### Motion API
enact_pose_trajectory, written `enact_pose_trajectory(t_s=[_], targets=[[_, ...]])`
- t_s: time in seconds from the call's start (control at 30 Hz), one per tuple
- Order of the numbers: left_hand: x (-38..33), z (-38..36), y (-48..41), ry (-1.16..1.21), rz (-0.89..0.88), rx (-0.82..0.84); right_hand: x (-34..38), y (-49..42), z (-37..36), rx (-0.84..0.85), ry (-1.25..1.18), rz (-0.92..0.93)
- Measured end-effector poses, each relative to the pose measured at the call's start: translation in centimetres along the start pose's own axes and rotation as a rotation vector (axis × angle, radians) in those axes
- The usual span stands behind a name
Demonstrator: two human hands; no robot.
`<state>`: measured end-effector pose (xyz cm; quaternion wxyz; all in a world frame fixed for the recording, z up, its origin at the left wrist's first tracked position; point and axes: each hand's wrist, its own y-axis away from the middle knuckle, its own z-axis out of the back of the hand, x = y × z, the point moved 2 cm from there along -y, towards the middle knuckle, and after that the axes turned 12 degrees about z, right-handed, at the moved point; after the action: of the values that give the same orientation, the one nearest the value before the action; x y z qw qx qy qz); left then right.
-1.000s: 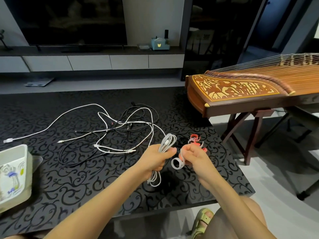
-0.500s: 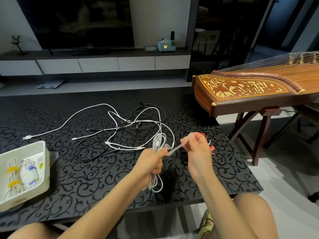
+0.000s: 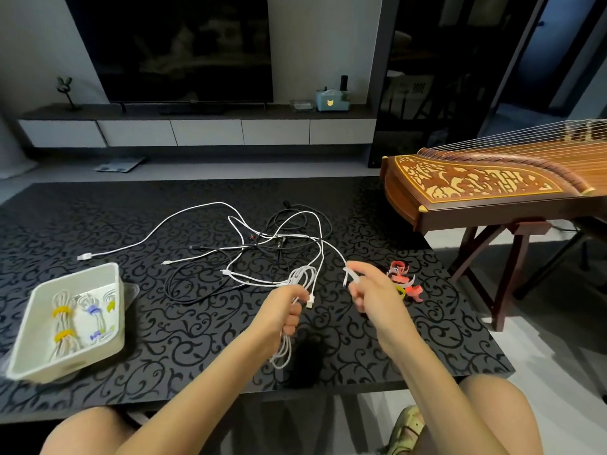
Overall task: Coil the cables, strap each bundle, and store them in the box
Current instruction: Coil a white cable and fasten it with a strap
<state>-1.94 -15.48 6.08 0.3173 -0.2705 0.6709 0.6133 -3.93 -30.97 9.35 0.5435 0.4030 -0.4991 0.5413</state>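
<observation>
L hand (image 3: 284, 310) grips coiled cable (image 3: 302, 277); R hand (image 3: 377, 297) pinches white strap (image 3: 350, 275), half-hiding spare straps (image 3: 404, 278). Cable tangle (image 3: 279, 238) behind, box (image 3: 70, 274) left.

Coiled white cable (image 3: 303, 274) hangs in left hand (image 3: 284, 311)

A home living room.
A large dark television (image 3: 177, 44) over a low media console (image 3: 197, 131), a stringed zither (image 3: 492, 185) on its stand, and what looks like a bathroom scale (image 3: 120, 164) on the floor.
</observation>
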Motion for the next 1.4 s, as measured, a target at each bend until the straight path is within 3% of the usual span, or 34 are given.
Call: enact_pose_trajectory(t_s=[0.13,0.27,0.43,0.57,0.8,0.9,1.07,1.23,1.4], targets=[[0.1,0.4,0.2,-0.07,-0.035,0.062,1.0,2.1,-0.9,0.154,-0.046,0.142],[0.2,-0.4,0.1,-0.387,-0.256,-0.162,1.3,2.6,-2.6,0.185,-0.118,0.196],[0.1,-0.1,1.1,-0.612,-0.479,-0.304,1.2,2.4,-3.3,0.025,-0.242,0.087],[0.1,0.3,3.3,-0.675,-0.642,-0.336,0.3,2.6,-3.5,0.014,-0.275,-0.066],[-0.3,0.0,3.5,-0.808,-0.683,-0.355,0.2,3.8,-3.8,-0.046,-0.174,-0.101],[-0.3,0.1,2.7,-0.758,-0.68,-0.419,0.3,4.1,-3.8,-0.065,-0.197,-0.052],[-1.2,0.6,2.0,-0.57,-0.679,-0.471,0.4,5.9,-4.0,0.034,-0.159,0.193],[-1.4,0.1,2.6,-0.569,-0.713,-0.446,-0.7,6.5,-2.2,-0.018,0.102,0.211],[-1.9,-0.1,2.8,-0.422,-0.726,-0.368,-1.8,5.8,-0.9,-0.031,0.045,0.157]])
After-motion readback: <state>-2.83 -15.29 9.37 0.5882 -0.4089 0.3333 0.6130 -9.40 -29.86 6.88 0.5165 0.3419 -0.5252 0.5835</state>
